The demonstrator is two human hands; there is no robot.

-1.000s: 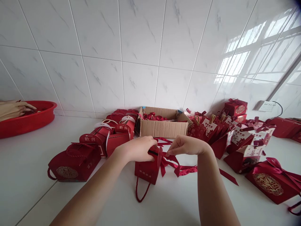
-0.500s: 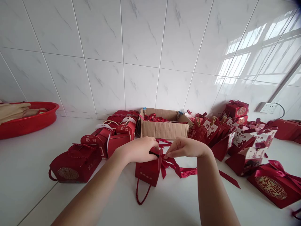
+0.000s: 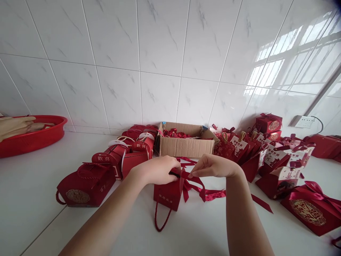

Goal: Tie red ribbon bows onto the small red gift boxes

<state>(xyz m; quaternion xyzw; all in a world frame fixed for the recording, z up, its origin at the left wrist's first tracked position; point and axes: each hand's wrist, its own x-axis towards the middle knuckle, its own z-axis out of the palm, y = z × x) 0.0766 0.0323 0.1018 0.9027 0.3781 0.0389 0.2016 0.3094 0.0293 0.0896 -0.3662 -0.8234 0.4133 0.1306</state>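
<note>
A small red gift box [image 3: 167, 195] with a cord handle [image 3: 160, 218] stands on the white counter in front of me. My left hand [image 3: 157, 170] is closed over the top of the box. My right hand [image 3: 211, 166] pinches a dark red ribbon [image 3: 192, 184] at the box's top right. The ribbon's loose ends trail right along the counter [image 3: 262, 203].
A cardboard box [image 3: 185, 145] with red ribbons stands at the wall. Red gift boxes [image 3: 87, 185] line up to its left, and several more [image 3: 277, 160] crowd the right. A red basin [image 3: 32, 137] at far left holds another person's hand [image 3: 18, 125]. A wall socket [image 3: 303, 121] sits far right.
Both hands stay at the box's top, with small finger shifts on the ribbon. The other person's hand in the basin has pulled back left.
</note>
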